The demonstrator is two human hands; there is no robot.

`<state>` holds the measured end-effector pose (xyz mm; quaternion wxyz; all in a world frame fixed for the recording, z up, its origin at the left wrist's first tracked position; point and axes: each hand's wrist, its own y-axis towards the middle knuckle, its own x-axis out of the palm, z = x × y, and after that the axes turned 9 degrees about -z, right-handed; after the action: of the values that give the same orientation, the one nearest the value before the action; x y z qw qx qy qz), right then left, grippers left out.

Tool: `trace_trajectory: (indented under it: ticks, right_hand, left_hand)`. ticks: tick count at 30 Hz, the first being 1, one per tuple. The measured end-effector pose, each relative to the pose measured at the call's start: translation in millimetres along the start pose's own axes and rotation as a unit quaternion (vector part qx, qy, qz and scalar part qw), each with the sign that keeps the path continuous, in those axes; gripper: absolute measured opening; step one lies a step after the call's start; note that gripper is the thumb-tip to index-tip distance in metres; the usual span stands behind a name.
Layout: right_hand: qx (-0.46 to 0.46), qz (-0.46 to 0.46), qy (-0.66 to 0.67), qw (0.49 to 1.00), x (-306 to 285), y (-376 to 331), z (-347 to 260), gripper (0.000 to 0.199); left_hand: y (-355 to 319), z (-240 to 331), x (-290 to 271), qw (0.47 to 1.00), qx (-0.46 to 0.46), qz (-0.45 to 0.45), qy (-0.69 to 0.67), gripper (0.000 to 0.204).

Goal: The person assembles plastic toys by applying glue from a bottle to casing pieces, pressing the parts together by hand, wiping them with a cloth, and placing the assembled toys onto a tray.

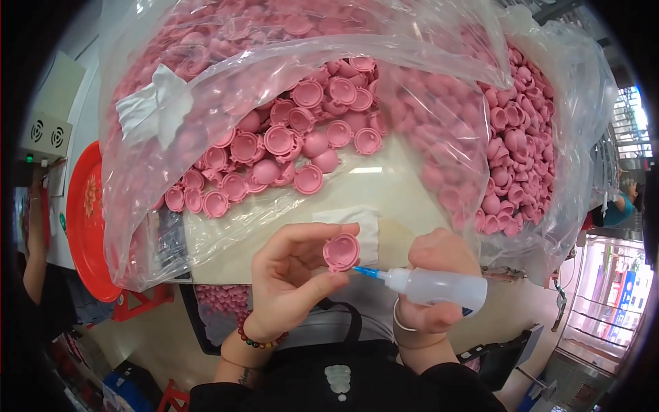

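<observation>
My left hand (283, 278), with a beaded bracelet at the wrist, pinches a small pink plastic half-sphere shell (341, 251) between thumb and fingers, its hollow side facing up. My right hand (443, 253) grips a translucent white squeeze bottle (443, 287) lying nearly level. The bottle's blue needle tip (368, 272) points left and reaches the lower right rim of the shell; whether it touches cannot be made out. Beneath the shell, a white tissue (369, 237) lies on the pale tabletop (391, 165). Just beyond are several loose pink shells (279, 140).
Clear plastic bags (439, 137) full of pink shells cover the far and right side of the table. A crumpled white tissue (156, 106) rests on the left bag. Further left stands a red tray (86, 220). A dark container of pink pieces (223, 302) sits below the table edge.
</observation>
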<state>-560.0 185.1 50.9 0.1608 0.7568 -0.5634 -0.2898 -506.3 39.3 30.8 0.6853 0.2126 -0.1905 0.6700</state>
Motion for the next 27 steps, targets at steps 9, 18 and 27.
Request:
trace_trajectory:
  ticks: [9,18,27]
  right_hand:
    - [-0.022,-0.015,0.023,0.999,1.3,2.5,6.4,0.052]
    - [-0.001,0.015,-0.018,1.000,6.1,2.6,4.6,0.064]
    - [0.014,-0.027,-0.056,0.998,2.7,3.7,2.2,0.065]
  left_hand:
    - [5.3,1.7,-4.7,1.000,-0.006,-0.015,0.004,0.044]
    - [5.8,3.7,-5.5,1.000,-0.013,-0.019,0.013,0.044]
    - [6.8,1.9,-8.7,0.998,0.001,-0.065,0.010,0.042]
